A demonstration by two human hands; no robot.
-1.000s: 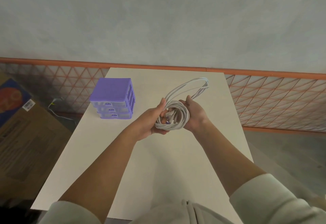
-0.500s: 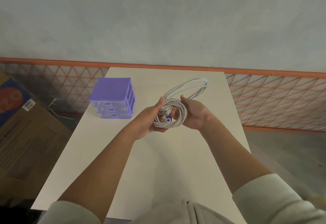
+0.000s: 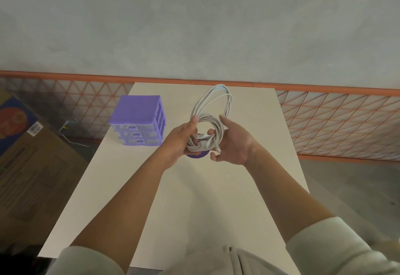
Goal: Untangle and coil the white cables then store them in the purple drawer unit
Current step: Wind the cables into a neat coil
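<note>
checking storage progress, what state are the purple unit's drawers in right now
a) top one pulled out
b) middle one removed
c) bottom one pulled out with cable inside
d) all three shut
d: all three fronts of the purple drawer unit sit flush, while the white cables are held above the table by the left hand and right hand.

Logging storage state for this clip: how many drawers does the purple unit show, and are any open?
3 drawers, stacked in the purple drawer unit: top, middle, bottom. All look closed.
</note>
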